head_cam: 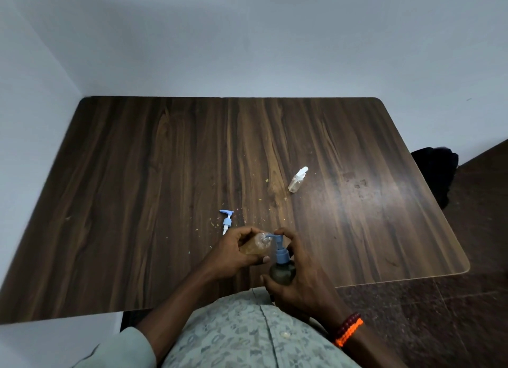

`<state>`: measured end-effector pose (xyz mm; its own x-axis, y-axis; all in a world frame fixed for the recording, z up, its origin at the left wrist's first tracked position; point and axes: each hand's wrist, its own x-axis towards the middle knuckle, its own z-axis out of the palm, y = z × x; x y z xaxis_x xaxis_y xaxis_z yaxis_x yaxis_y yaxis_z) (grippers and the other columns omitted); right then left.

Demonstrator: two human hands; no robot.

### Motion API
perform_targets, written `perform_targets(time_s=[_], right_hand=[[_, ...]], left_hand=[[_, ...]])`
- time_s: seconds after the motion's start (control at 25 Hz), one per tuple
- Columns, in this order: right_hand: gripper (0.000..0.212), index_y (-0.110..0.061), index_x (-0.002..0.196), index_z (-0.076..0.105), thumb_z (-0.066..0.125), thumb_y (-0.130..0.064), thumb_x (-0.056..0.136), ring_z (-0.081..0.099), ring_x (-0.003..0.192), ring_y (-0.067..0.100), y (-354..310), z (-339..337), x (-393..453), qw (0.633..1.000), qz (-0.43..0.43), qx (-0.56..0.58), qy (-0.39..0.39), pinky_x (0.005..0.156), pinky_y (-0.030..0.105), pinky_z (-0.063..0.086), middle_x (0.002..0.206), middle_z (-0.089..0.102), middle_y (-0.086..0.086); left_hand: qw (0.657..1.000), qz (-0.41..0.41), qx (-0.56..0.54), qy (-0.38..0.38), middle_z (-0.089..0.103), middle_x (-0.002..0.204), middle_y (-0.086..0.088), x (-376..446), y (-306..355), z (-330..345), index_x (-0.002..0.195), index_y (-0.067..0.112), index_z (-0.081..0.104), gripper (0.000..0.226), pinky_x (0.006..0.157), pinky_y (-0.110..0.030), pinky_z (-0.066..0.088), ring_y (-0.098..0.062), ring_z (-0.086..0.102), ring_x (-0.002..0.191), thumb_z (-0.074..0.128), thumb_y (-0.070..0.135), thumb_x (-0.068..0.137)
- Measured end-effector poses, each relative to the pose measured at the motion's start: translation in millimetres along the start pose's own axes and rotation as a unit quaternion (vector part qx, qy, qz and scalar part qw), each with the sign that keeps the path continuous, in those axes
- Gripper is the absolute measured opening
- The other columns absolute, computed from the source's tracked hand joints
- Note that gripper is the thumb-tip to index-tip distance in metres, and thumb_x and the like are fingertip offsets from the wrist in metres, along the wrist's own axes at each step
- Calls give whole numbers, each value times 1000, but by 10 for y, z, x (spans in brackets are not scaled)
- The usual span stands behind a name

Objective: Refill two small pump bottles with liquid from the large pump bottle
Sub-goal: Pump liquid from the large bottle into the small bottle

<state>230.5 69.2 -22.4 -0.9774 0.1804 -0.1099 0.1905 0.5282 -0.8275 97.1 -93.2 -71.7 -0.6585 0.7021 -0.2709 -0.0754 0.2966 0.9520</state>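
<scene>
Large pump bottle [282,272] is gripped by right hand [299,279] — small bottle [258,245], lower centre, by left hand [233,253].

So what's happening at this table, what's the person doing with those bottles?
A person is refilling a small bottle. The left hand holds the small open bottle tilted under the blue spout, while the right hand grips the large pump bottle, a finger on its pump head. The small bottle's removed blue pump lies on the table, and a second small bottle lies farther back, capped.
</scene>
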Motion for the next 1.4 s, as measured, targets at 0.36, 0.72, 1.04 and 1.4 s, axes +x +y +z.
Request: perform_targets(time_s=[0.36, 0.72, 1.04, 1.4], right_hand=[[68, -55, 127, 34, 83, -41, 80, 66, 100, -9, 1, 5, 16, 1000, 4, 6, -1, 70, 8, 56, 119, 53, -46], [62, -51, 124, 39, 81, -43, 80, 67, 94, -6, 24, 24, 66, 999, -1, -32, -10, 67, 10, 54, 105, 64, -26], [67, -50, 131, 38, 80, -48, 78, 67, 98, -8, -10, 19, 66, 1000, 7, -27, 4, 75, 15, 59, 117, 58, -40], [91, -46, 147, 29, 79, -63, 73, 49, 124, -7, 109, 14, 49, 994, 32, -69, -75, 99, 4, 40, 138, 44, -26]], left_hand=[[1000, -4, 6, -12, 77, 118, 3, 4, -46, -7, 115, 30, 73, 46, 101, -51, 59, -16, 73, 113, 92, 30, 73], [1000, 3, -2, -1, 79, 113, 1, 35, -60, -25, 113, 25, 75, 44, 100, -51, 60, -18, 75, 109, 93, 17, 74], [1000, 3, -12, 2, 78, 114, 0, 61, -79, -67, 114, 26, 74, 44, 101, -52, 59, -21, 74, 110, 93, 19, 74], [999, 11, -34, 9, 78, 113, 1, 91, -64, -154, 111, 30, 74, 45, 100, -51, 59, -23, 74, 109, 95, 26, 71]])
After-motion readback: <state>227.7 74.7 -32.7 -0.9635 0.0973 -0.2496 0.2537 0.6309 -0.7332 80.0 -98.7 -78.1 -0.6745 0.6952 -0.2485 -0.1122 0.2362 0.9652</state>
